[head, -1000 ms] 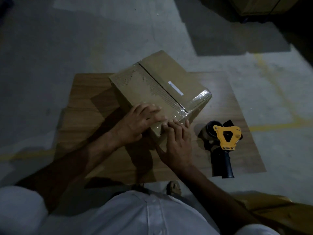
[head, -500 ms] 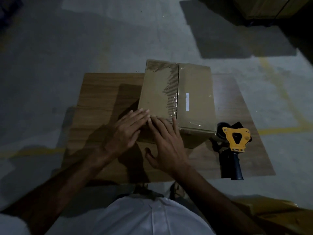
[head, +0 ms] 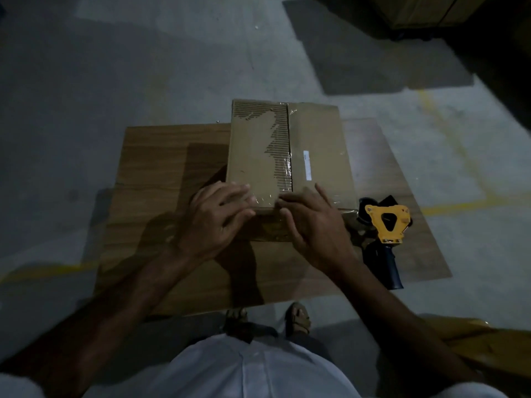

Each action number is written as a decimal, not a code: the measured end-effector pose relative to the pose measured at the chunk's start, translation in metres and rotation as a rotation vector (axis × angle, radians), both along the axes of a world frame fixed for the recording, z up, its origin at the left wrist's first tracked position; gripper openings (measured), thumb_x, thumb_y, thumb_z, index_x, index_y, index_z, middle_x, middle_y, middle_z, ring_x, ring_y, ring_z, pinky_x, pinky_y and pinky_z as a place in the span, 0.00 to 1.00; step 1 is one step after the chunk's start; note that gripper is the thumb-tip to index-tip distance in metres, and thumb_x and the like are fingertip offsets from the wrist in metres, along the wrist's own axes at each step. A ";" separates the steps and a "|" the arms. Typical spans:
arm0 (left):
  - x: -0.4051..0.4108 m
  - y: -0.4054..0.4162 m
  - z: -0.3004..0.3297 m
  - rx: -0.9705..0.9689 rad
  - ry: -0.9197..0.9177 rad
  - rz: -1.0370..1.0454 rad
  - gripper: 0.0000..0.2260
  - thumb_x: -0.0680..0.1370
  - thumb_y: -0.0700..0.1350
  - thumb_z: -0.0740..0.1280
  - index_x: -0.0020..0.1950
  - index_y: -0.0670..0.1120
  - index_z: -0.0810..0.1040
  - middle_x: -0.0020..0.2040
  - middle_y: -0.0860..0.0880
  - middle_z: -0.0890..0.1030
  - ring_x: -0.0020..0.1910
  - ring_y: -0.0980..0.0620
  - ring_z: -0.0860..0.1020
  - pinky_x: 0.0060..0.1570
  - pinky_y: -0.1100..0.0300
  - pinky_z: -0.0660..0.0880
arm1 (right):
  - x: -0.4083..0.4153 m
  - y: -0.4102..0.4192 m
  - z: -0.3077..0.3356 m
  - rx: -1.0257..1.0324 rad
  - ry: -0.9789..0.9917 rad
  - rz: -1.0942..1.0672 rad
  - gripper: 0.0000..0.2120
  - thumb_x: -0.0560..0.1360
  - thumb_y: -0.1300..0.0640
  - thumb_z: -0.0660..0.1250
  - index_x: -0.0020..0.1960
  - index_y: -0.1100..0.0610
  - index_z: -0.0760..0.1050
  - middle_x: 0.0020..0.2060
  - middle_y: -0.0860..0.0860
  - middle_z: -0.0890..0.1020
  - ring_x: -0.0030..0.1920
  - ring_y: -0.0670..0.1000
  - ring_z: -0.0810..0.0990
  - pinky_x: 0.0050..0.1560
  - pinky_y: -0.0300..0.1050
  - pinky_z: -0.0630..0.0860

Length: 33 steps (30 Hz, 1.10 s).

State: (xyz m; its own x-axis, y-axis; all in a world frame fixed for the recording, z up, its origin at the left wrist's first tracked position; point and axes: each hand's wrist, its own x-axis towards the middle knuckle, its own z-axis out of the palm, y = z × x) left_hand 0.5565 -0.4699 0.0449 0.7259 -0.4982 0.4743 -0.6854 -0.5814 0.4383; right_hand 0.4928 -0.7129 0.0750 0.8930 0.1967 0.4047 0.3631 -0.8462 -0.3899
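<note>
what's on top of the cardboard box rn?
Left hand and right hand press the cardboard box at its near edge. Clear tape covers the seam, white label beside it. Closed flaps hide the contents.

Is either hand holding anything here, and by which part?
Nothing is gripped. The left hand and right hand press flat fingers on the near taped edge of the brown cardboard box; the yellow tape dispenser lies untouched.

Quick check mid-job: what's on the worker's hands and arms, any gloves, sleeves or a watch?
No gloves: the left hand and right hand are bare, as are both forearms. No watch, ring or band shows, though the light is dim. The white shirt seems short-sleeved, its sleeve edges just visible at the bottom corners.
</note>
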 end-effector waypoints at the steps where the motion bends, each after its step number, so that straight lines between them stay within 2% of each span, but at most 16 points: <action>1: 0.002 -0.006 0.003 -0.045 0.019 0.017 0.15 0.84 0.56 0.66 0.61 0.49 0.85 0.64 0.51 0.82 0.62 0.46 0.78 0.60 0.43 0.75 | -0.002 -0.003 -0.004 -0.008 -0.017 -0.012 0.14 0.84 0.52 0.64 0.64 0.56 0.82 0.62 0.52 0.83 0.63 0.51 0.80 0.78 0.57 0.63; 3: 0.005 -0.015 0.007 -0.106 0.060 0.029 0.12 0.83 0.53 0.68 0.53 0.47 0.87 0.59 0.53 0.83 0.56 0.47 0.79 0.53 0.45 0.77 | -0.011 -0.004 -0.016 -0.030 -0.052 -0.003 0.13 0.83 0.57 0.67 0.66 0.59 0.81 0.66 0.55 0.82 0.68 0.55 0.79 0.75 0.58 0.68; 5: 0.007 -0.016 0.007 -0.126 0.070 0.024 0.10 0.82 0.51 0.70 0.49 0.46 0.86 0.57 0.52 0.84 0.55 0.47 0.80 0.53 0.46 0.77 | -0.022 -0.007 -0.029 -0.060 -0.066 0.004 0.16 0.83 0.59 0.67 0.70 0.60 0.78 0.71 0.56 0.78 0.74 0.54 0.74 0.77 0.57 0.66; 7: 0.007 -0.015 0.008 -0.120 0.035 0.018 0.10 0.82 0.50 0.70 0.48 0.45 0.86 0.57 0.51 0.84 0.54 0.48 0.80 0.52 0.47 0.77 | -0.031 -0.014 -0.036 -0.091 -0.083 -0.011 0.17 0.85 0.57 0.65 0.72 0.59 0.77 0.74 0.53 0.75 0.77 0.51 0.70 0.79 0.55 0.63; 10: 0.002 -0.025 0.011 -0.088 -0.016 0.075 0.11 0.81 0.53 0.71 0.46 0.46 0.84 0.55 0.51 0.84 0.52 0.49 0.79 0.50 0.49 0.77 | -0.039 -0.032 -0.034 -0.086 -0.089 -0.132 0.18 0.85 0.52 0.63 0.72 0.57 0.76 0.72 0.53 0.77 0.73 0.49 0.74 0.77 0.56 0.66; 12: -0.004 -0.041 0.014 -0.035 -0.016 0.111 0.13 0.79 0.55 0.73 0.47 0.46 0.82 0.54 0.49 0.83 0.52 0.48 0.79 0.49 0.51 0.77 | -0.038 -0.050 -0.029 -0.049 -0.093 -0.270 0.18 0.84 0.50 0.63 0.71 0.57 0.77 0.70 0.53 0.79 0.70 0.49 0.76 0.76 0.57 0.67; 15: -0.014 -0.065 0.016 0.012 -0.013 0.096 0.14 0.76 0.55 0.76 0.49 0.45 0.82 0.55 0.48 0.83 0.53 0.46 0.79 0.51 0.52 0.76 | -0.040 -0.063 -0.027 -0.017 -0.063 -0.419 0.21 0.84 0.48 0.60 0.73 0.57 0.76 0.72 0.52 0.77 0.74 0.50 0.73 0.79 0.56 0.62; 17: -0.017 -0.078 0.018 0.017 0.011 0.068 0.13 0.75 0.54 0.78 0.50 0.47 0.83 0.55 0.49 0.83 0.53 0.46 0.79 0.52 0.49 0.77 | -0.044 -0.054 -0.029 -0.011 -0.011 -0.414 0.23 0.85 0.47 0.58 0.76 0.57 0.72 0.75 0.53 0.74 0.78 0.51 0.68 0.81 0.53 0.60; 19: -0.016 -0.090 0.019 0.051 0.034 0.028 0.14 0.73 0.54 0.78 0.54 0.49 0.84 0.58 0.51 0.82 0.55 0.48 0.78 0.53 0.47 0.77 | -0.046 -0.045 -0.030 0.002 0.024 -0.357 0.23 0.85 0.48 0.58 0.77 0.56 0.70 0.76 0.53 0.72 0.78 0.51 0.67 0.79 0.53 0.63; 22: -0.010 -0.099 0.020 0.035 0.086 -0.016 0.15 0.74 0.57 0.77 0.53 0.49 0.84 0.58 0.52 0.83 0.56 0.50 0.78 0.53 0.49 0.78 | -0.032 -0.059 -0.017 0.066 0.007 -0.299 0.17 0.84 0.51 0.62 0.69 0.55 0.79 0.67 0.52 0.80 0.67 0.51 0.77 0.69 0.56 0.73; 24: -0.006 -0.099 0.021 -0.011 0.102 -0.023 0.15 0.76 0.60 0.73 0.51 0.49 0.85 0.56 0.53 0.83 0.54 0.51 0.78 0.51 0.52 0.77 | -0.019 -0.071 -0.006 0.060 0.013 -0.264 0.13 0.82 0.50 0.67 0.62 0.54 0.83 0.59 0.51 0.83 0.58 0.50 0.78 0.58 0.56 0.77; 26: -0.004 -0.098 0.020 -0.033 0.084 -0.027 0.13 0.78 0.58 0.72 0.50 0.49 0.85 0.55 0.53 0.83 0.53 0.51 0.78 0.50 0.51 0.77 | -0.011 -0.075 -0.001 0.020 0.024 -0.231 0.12 0.79 0.48 0.72 0.56 0.55 0.86 0.54 0.52 0.82 0.54 0.51 0.76 0.52 0.53 0.77; 30: -0.010 -0.101 0.010 -0.004 -0.018 -0.006 0.11 0.80 0.55 0.72 0.50 0.47 0.84 0.56 0.50 0.83 0.54 0.48 0.79 0.49 0.49 0.78 | -0.003 -0.078 -0.009 -0.003 -0.046 -0.216 0.13 0.73 0.50 0.79 0.49 0.58 0.86 0.48 0.55 0.81 0.50 0.56 0.77 0.47 0.52 0.76; 33: -0.011 -0.101 0.001 0.030 -0.154 0.005 0.14 0.82 0.56 0.69 0.51 0.46 0.84 0.56 0.48 0.83 0.54 0.45 0.81 0.48 0.47 0.79 | -0.002 -0.083 -0.028 0.008 -0.146 -0.210 0.15 0.75 0.47 0.76 0.48 0.59 0.85 0.48 0.55 0.82 0.49 0.56 0.77 0.46 0.52 0.75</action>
